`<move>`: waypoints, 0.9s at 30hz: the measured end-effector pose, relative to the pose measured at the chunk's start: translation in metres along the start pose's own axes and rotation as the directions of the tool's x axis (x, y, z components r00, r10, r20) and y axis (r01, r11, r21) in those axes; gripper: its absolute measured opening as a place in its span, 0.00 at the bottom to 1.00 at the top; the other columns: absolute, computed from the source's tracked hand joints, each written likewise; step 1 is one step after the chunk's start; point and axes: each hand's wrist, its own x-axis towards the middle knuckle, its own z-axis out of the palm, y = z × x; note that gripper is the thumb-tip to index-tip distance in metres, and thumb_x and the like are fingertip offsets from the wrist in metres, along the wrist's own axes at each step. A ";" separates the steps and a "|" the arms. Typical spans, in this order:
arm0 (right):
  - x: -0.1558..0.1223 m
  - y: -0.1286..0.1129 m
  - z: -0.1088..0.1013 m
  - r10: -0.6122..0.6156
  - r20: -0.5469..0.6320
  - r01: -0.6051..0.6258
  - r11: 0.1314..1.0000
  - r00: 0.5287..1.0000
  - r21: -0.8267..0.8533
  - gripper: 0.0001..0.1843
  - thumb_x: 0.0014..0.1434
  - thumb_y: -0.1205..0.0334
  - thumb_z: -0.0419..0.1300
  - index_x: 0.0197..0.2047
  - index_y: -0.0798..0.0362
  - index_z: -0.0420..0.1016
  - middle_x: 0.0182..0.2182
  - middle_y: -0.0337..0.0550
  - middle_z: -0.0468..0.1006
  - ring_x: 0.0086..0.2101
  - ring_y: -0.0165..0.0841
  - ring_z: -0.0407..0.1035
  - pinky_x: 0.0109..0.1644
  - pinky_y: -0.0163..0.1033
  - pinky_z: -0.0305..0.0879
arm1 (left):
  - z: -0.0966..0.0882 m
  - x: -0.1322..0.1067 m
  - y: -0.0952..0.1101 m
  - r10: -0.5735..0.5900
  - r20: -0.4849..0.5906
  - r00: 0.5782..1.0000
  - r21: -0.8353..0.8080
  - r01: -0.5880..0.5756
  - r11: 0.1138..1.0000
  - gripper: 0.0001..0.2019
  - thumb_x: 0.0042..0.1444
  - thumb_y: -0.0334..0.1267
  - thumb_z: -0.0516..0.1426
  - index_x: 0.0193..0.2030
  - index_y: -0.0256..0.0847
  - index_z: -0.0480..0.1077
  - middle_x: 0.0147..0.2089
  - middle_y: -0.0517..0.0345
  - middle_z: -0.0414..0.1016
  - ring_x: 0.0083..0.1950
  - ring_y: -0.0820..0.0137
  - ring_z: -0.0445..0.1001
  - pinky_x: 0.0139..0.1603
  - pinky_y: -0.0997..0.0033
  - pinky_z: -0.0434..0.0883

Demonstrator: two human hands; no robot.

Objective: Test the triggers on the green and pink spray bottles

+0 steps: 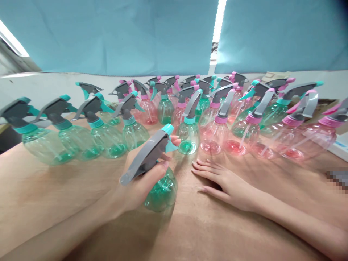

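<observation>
A green spray bottle (162,192) with a grey and teal trigger head is in my left hand (141,188). My fingers wrap round its neck below the head, and the trigger points away to the right. Whether its base touches the table cannot be made out. My right hand (223,181) lies flat on the tabletop, fingers stretched out and holding nothing. Just beyond its fingertips stand a pink spray bottle (213,139) and another green spray bottle (188,136). The left hand's fingers are partly hidden behind the held bottle.
Several green spray bottles (92,139) stand in a row at the left. Several pink ones (265,143) line the right, with mixed rows behind. A white box (339,146) sits at the right edge. Blue curtains (122,40) hang beyond the wooden table (212,232).
</observation>
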 end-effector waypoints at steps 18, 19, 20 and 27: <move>-0.001 0.002 0.001 0.003 0.011 -0.003 1.000 1.000 -0.012 0.30 0.67 0.46 0.52 0.68 0.48 0.59 0.67 0.44 0.60 0.66 0.41 0.52 0.69 0.53 0.49 | -0.006 0.000 0.003 -0.039 0.061 0.997 0.029 0.037 0.999 0.17 0.52 0.38 0.53 0.48 0.44 0.74 0.31 0.60 0.75 0.30 0.68 0.70 0.33 0.68 0.68; -0.001 0.002 0.001 0.000 0.005 0.000 1.000 1.000 -0.005 0.30 0.67 0.47 0.52 0.68 0.47 0.59 0.67 0.44 0.60 0.66 0.41 0.52 0.69 0.54 0.49 | -0.006 0.001 0.003 -0.047 0.070 0.996 0.024 0.045 0.999 0.17 0.52 0.39 0.53 0.48 0.44 0.74 0.28 0.62 0.72 0.26 0.69 0.67 0.29 0.69 0.66; -0.001 0.001 0.001 -0.003 -0.003 0.003 1.000 1.000 0.004 0.30 0.67 0.47 0.53 0.68 0.47 0.59 0.67 0.44 0.60 0.66 0.42 0.53 0.69 0.55 0.49 | -0.006 0.001 0.003 -0.055 0.077 0.996 0.019 0.054 0.998 0.17 0.52 0.39 0.53 0.47 0.44 0.74 0.25 0.63 0.70 0.24 0.70 0.64 0.27 0.69 0.65; 0.000 0.001 0.001 -0.002 -0.008 0.002 1.000 1.000 0.008 0.30 0.67 0.47 0.53 0.68 0.46 0.59 0.67 0.44 0.60 0.66 0.42 0.52 0.69 0.55 0.49 | -0.006 0.000 0.007 -0.071 0.063 0.995 0.012 0.070 0.997 0.16 0.51 0.40 0.53 0.45 0.44 0.74 0.28 0.62 0.69 0.25 0.69 0.65 0.29 0.68 0.65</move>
